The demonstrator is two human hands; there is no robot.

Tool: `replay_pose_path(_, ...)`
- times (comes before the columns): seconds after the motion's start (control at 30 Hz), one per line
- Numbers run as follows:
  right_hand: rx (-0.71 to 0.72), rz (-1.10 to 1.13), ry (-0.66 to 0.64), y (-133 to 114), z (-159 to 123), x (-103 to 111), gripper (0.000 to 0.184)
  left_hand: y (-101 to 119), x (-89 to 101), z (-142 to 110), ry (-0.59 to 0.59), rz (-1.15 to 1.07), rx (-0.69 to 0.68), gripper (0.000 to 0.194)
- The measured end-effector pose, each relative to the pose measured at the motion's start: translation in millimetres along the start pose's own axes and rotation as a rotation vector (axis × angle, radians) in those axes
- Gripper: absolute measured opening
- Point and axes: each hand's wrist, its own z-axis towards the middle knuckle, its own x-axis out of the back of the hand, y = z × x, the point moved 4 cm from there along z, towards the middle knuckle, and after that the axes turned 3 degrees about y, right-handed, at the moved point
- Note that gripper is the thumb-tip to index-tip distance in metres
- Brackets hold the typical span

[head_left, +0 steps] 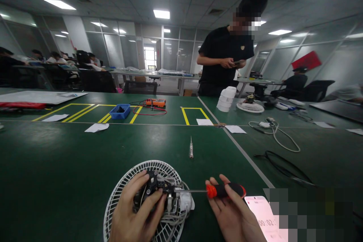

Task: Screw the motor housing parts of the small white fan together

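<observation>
L hand (137, 204) clamped on blk motor (153, 182) | R hand (231, 210) grips s'driver (211, 191) | grille (111, 201) twd tbl (56, 185) near edge | motor prob. hvy, stiff: hold body, not wires (174, 219)

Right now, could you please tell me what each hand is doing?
Left hand: closed on the black fan part.
Right hand: holding the screwdriver by its handle.

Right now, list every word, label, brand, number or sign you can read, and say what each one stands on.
"00:02:" – on the phone screen; the digits after it are covered by pixelation, and the smaller lettering is too blurred to read.
Paper slips: any print is too small to read.
Orange meter: markings too small to read.
Shirt emblem: too small to read.
Screwdriver: no lettering can be made out.
</observation>
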Motion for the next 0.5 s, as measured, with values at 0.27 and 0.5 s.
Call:
replay_pose_path(0.27, 0.061, -0.026, -0.013, -4.9, 0.1, 1.1, 0.063, -0.1, 2.3, -1.1, 0.017, 0.025, -0.032, 0.027)
replay_pose_path(0.5, 0.065, -0.054, 0.001, 0.2, 6.0, 3.2, 0.066, -0.8, 1.0, -4.0, -0.015, -0.001, -0.062, 0.028)
